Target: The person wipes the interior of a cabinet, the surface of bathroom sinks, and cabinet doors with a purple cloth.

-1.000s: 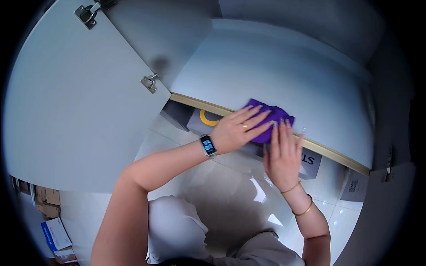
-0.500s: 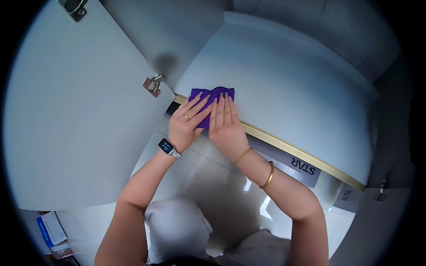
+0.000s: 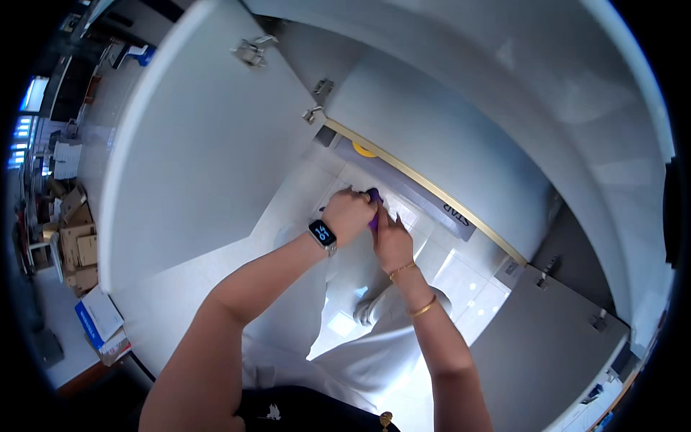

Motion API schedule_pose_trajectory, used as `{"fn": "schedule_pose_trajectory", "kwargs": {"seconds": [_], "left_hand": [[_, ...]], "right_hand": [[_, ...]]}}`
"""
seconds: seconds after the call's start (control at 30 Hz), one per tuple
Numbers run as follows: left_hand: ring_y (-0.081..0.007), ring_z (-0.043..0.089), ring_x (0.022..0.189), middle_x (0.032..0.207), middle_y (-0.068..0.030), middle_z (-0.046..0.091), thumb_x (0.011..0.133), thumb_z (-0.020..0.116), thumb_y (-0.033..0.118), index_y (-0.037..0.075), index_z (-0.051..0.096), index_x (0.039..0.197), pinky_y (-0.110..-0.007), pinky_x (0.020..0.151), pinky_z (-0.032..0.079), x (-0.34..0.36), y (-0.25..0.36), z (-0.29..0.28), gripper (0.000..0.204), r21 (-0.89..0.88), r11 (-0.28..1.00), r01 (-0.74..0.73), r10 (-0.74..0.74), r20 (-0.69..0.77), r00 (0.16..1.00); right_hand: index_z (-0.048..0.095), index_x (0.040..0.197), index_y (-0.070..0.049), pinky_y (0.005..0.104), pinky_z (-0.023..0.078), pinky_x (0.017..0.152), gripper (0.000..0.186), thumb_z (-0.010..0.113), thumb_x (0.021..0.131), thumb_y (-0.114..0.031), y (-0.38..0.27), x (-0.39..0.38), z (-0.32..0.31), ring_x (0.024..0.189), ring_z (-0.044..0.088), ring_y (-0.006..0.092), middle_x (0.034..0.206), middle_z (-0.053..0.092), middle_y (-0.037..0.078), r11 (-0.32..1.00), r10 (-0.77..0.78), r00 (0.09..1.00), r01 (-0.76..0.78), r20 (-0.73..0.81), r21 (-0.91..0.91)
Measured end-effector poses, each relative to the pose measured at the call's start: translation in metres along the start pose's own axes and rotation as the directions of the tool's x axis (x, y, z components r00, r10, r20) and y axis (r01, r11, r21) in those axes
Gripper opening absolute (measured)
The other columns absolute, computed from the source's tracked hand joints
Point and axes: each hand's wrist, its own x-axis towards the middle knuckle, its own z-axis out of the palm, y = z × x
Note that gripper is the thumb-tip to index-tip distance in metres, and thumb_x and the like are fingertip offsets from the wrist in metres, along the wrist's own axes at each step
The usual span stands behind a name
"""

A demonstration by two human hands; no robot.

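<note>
A purple cloth (image 3: 374,196) is bunched up between my two hands, over the floor in front of the open cabinet. My left hand (image 3: 350,214), with a watch at its wrist, closes round one part of it. Beside it my right hand (image 3: 393,243), with two gold bracelets on the arm, pinches the cloth from the other side. Most of the cloth is hidden by my fingers. Beyond my hands lies the cabinet's bottom shelf (image 3: 432,137), a pale board with a gold front edge (image 3: 432,189).
The left cabinet door (image 3: 201,158) stands wide open on metal hinges; the right door (image 3: 551,345) is open too. Under the shelf is a long grey box (image 3: 403,186) with a yellow spot. Cardboard boxes (image 3: 79,241) are piled at the far left. The countertop (image 3: 568,79) curves overhead.
My hands have lifted off the shelf and drawn back towards me. The cloth, flat under both palms before, is now bunched in my fingers. My view has shifted back, showing more of the room.
</note>
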Motion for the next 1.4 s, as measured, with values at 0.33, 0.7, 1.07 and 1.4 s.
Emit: {"fn": "schedule_pose_trajectory", "kwargs": {"seconds": [0.33, 0.7, 1.07, 1.4], "left_hand": [[-0.0303, 0.064, 0.084, 0.09, -0.0083, 0.067, 0.071, 0.07, 0.013, 0.008, 0.066, 0.1, -0.039, 0.077, 0.051, -0.111, -0.037, -0.239, 0.03, -0.381, 0.912, 0.153, -0.237, -0.184, 0.954], [-0.0377, 0.051, 0.119, 0.139, -0.0234, 0.045, 0.085, 0.072, 0.02, 0.005, 0.068, 0.104, -0.042, 0.099, 0.042, -0.237, -0.137, -0.3, 0.024, -0.63, 0.555, 0.544, -0.7, 0.0, 0.714], [-0.0179, 0.066, 0.067, 0.083, -0.0107, 0.07, 0.087, 0.072, 0.034, 0.0, 0.068, 0.1, -0.031, 0.064, 0.053, -0.214, -0.091, -0.307, 0.036, -0.755, 0.272, 0.596, -0.588, 0.36, 0.724], [-0.0085, 0.06, 0.085, 0.095, -0.0018, 0.067, 0.09, 0.07, 0.034, 0.001, 0.066, 0.109, -0.024, 0.077, 0.049, -0.155, 0.026, -0.368, 0.039, -0.819, -0.118, 0.561, -0.177, 0.573, 0.8]], "right_hand": [[0.041, 0.141, -0.001, 0.0381, 0.043, 0.104, 0.056, 0.063, 0.091, -0.011, -0.129, -0.078, -0.186, 0.128, 0.05, 0.0353, 0.143, 0.046, 0.021, 0.756, 0.216, 0.975, -0.195, 0.044, 0.625], [0.038, 0.143, -0.003, 0.0467, 0.024, 0.115, 0.051, 0.054, 0.098, -0.021, -0.064, -0.306, -0.356, 0.139, 0.032, 0.0398, 0.148, 0.041, 0.016, 0.747, 0.389, 0.471, -0.664, -0.791, -0.028], [0.059, 0.109, 0.001, 0.0478, 0.05, 0.075, 0.048, 0.052, 0.096, -0.044, -0.05, -0.437, -0.322, 0.09, 0.065, 0.0431, 0.094, 0.068, 0.025, 0.342, 0.933, 0.305, -0.915, -0.191, 0.213], [0.035, 0.146, -0.004, 0.0318, 0.051, 0.09, 0.058, 0.056, 0.098, -0.028, -0.182, -0.315, -0.291, 0.102, 0.067, 0.0215, 0.126, 0.063, 0.017, 0.5, 0.65, 0.745, -0.566, 0.148, 0.655]]}}
